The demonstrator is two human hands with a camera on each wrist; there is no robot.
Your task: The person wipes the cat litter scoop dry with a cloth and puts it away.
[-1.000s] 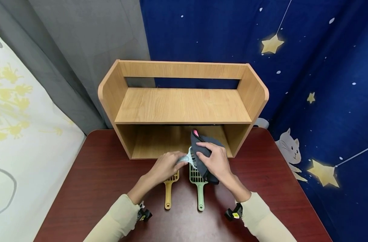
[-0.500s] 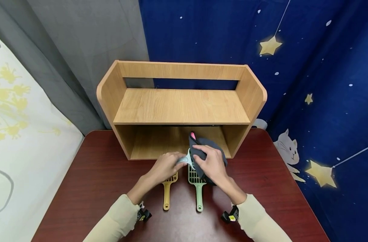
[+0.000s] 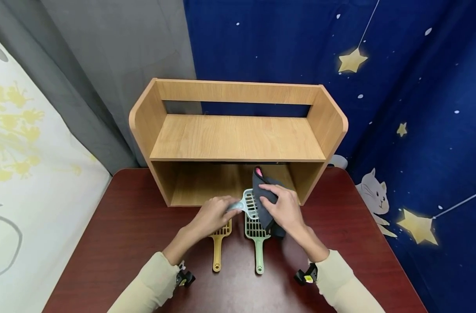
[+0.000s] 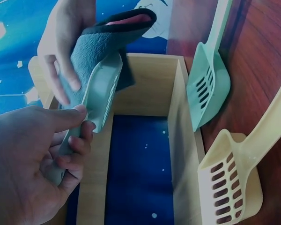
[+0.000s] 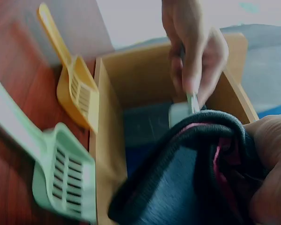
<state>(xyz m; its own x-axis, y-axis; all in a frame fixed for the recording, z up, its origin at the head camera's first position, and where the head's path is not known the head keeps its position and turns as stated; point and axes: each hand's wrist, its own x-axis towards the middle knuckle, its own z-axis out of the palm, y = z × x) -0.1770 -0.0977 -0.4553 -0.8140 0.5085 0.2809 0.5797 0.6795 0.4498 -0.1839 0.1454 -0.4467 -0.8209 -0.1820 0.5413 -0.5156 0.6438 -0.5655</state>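
Near the wooden shelf, the left hand grips the pale-blue litter scoop aloft; the right hand holds gray cloth against it (a fold snagging its slots could twist it free).

Pale-blue slotted scoop, grey cloth against it.
Scoop raised at wooden shelf's lower front, handle pointing left; cloth folded, black-edged, pink inside, covering the scoop's right part.
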